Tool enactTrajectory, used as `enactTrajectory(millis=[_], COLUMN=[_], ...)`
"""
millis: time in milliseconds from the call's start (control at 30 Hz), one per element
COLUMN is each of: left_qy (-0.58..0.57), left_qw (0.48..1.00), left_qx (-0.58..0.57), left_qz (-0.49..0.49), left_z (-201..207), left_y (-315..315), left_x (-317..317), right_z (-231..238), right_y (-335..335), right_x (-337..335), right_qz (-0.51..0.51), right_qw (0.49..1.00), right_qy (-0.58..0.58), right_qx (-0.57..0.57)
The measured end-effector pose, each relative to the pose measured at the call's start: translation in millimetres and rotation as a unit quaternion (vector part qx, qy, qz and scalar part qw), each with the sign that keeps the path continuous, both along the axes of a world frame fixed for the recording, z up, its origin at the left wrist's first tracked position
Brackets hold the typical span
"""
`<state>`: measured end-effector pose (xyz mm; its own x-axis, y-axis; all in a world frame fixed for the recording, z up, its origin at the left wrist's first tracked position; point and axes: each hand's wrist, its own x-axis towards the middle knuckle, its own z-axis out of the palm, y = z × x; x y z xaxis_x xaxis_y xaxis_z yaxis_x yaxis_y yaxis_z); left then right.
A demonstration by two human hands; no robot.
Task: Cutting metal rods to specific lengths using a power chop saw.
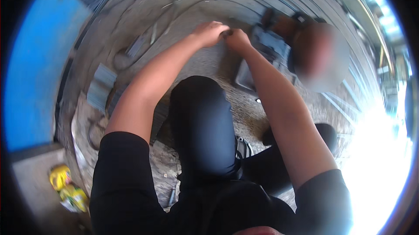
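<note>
Black piece (226, 33), small and blurred, sat between left grip (211, 34) and right grip (238, 41), out past the raised knee (198, 97). Both grips looked curled tight on it; exact finger placement couldn't be told. Judged light, stiff, unlikely fragile, perhaps slick; best pinched at opposite ends, thumbs opposing fingers.

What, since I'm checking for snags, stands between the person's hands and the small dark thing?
Nothing visible: the left hand and right hand meet at the small dark thing, too blurred to identify. The grey case lies to their right, not between them.
</note>
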<state>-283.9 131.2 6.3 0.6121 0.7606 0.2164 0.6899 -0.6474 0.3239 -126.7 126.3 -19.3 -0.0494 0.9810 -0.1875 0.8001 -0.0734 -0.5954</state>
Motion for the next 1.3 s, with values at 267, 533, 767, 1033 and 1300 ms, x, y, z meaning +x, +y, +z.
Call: enactTrajectory(millis=[267, 533, 767, 1033, 1300], left_qy=[0.185, -0.207, -0.105, -0.219, -0.217], left_qw=[0.960, 0.911, 0.910, 0.893, 0.836], left_qx=[-0.087, 0.244, 0.358, 0.373, 0.448], left_qz=[-0.189, -0.259, -0.180, -0.124, -0.231], left_z=[39, 107, 81, 118, 111], left_y=[-35, -74, -74, -22, 4], left_x=[140, 217, 283, 317, 322], right_z=[-39, -145, -231, -123, -166], right_y=[-90, -231, -217, -130, -126], right_x=[117, 109, 163, 406, 479], right_qz=[-0.153, -0.734, -0.716, -0.179, 0.035], right_qw=[0.964, 0.581, 0.491, 0.936, 0.864], right_qy=[0.218, 0.328, 0.495, -0.054, -0.288], right_qx=[-0.012, 0.129, -0.021, -0.298, -0.411])
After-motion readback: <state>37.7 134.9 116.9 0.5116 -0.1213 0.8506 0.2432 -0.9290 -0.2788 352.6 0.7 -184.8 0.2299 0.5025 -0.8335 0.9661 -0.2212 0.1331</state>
